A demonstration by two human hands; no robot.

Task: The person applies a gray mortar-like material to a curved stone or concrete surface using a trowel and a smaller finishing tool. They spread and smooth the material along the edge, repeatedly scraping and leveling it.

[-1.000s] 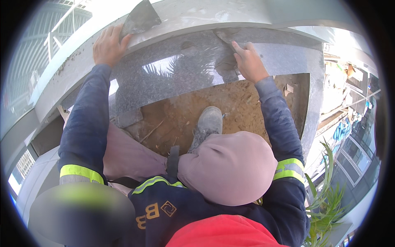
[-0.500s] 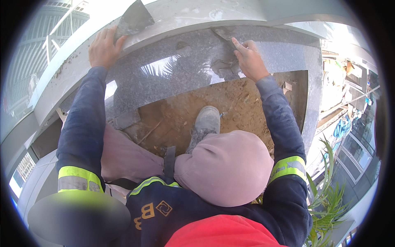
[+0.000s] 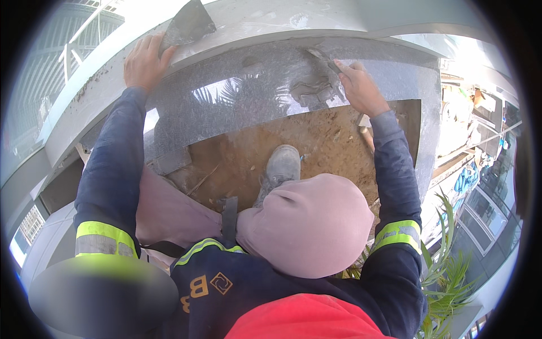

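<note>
Trowel (image 3: 322, 57) moved rightward, jutting (leftward) from right hand (image 3: 364, 91).

Slab (image 3: 389, 79), beyond soil (image 3: 324, 135); mortar patch (image 3: 310, 92), on slab; trowel (image 3: 322, 56), in right hand (image 3: 364, 88); flat blade (image 3: 190, 24), at left hand (image 3: 144, 63); shoe (image 3: 284, 163), on soil

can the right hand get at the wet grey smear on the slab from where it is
Probably yes: the right hand is just right of the grey smear on the slab, holding a small trowel, and nothing appears to block the way.
</note>
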